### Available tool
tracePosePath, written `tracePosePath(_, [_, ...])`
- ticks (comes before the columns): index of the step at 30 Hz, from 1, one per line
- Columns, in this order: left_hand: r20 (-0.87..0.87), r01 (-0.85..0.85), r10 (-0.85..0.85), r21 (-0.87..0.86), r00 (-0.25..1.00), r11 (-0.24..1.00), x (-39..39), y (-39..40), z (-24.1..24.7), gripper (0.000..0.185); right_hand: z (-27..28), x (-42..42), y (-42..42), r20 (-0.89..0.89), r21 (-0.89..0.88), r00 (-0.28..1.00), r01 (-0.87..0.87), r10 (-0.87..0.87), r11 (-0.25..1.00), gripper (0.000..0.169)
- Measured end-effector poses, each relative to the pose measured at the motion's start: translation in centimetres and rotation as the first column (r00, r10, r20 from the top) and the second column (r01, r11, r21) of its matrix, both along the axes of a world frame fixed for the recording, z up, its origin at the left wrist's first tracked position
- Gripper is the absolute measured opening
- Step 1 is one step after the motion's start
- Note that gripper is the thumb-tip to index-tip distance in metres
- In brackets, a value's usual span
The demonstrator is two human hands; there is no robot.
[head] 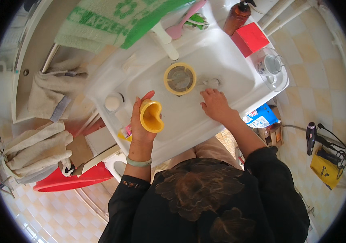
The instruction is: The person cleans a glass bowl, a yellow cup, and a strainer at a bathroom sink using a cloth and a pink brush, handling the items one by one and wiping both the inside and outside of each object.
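Over the left part of a white sink (pixel 176 127), my left hand (pixel 142 121) holds a small yellow plastic cup (pixel 152 119) with a heart-like, notched rim, its opening facing the camera. A round yellow-rimmed mesh strainer (pixel 180 79) lies in the basin below the white faucet (pixel 168 47). My right hand (pixel 217 104) is over the right part of the basin with its fingers slightly bent and no object visible in it. Just beyond its fingertips is a whitish, crumpled-looking thing (pixel 212 82) that I cannot identify.
A red box (pixel 249 39), a brown pump bottle (pixel 237 18) and a glass vessel (pixel 271 68) stand along the sink's right rim. A pink brush (pixel 179 29) lies behind the faucet. A white round container (pixel 112 103) sits at left. A green-and-white towel (pixel 106 22) hangs at upper left.
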State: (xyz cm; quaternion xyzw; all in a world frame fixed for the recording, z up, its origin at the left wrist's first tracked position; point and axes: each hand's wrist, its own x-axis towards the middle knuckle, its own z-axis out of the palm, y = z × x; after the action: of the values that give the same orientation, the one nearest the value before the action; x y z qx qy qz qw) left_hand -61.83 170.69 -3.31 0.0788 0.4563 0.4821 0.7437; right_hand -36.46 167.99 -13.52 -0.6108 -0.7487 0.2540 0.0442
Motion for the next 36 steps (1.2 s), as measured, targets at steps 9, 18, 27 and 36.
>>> tracePosePath(9, [0.064,-0.045,0.053,-0.129,0.997,0.991,-0.4,-1.4,-3.1,0.044,-6.6,1.4,5.5,0.37,-0.145,0.898,-0.198,0.238,0.97,0.039])
tracePosePath(18, [0.292,-0.015,0.017,-0.011,0.956,1.0,-2.2,-2.2,-4.0,0.043,1.7,5.3,5.9,-0.552,-0.4,0.654,0.337,-0.518,0.852,0.027])
tracePosePath(27, [0.067,-0.018,0.028,-0.145,0.997,0.989,-0.8,-1.2,-3.6,0.044,1.9,4.8,1.3,-0.67,-0.323,0.504,0.462,-0.545,0.826,0.016])
tracePosePath(36, [0.055,0.059,-0.053,-0.113,0.997,0.992,-1.0,-0.9,-4.8,0.043,3.3,2.3,-0.4,-0.812,-0.482,0.058,0.493,-0.58,0.724,0.017])
